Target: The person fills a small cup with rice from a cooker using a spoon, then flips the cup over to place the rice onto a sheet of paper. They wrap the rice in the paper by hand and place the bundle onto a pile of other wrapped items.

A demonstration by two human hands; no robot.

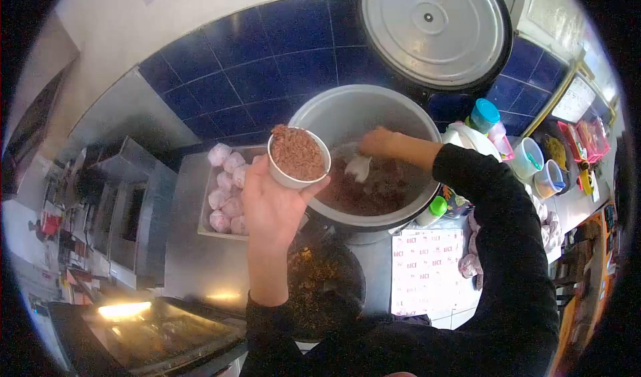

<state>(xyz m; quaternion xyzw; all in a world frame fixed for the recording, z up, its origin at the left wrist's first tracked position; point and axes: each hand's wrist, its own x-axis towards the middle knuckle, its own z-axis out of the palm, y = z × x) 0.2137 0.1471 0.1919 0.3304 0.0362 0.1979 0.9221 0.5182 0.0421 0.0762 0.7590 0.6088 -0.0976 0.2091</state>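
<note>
My left hand [272,207] holds up a white paper bowl [288,179], its fingers wrapped round the side. Reddish-brown rice [299,153] is heaped above the bowl's rim. Inside a large, deep rice cooker [327,113], my right hand [379,142] is closed round the handle of a white rice paddle [359,169]. The paddle's blade points down at the dark reddish rice [380,193] in the bottom of the cooker. Some haze blurs the cooker's inside. The bowl is just left of the cooker's rim.
The cooker's round lid [434,30] stands raised behind it. Left is a metal tray [200,220] of wrapped round bundles [220,198]. A dark pan [347,283] with brown bits sits in front. Right are patterned paper sheets [427,270], a green-capped bottle [437,207] and plastic tubs [527,160].
</note>
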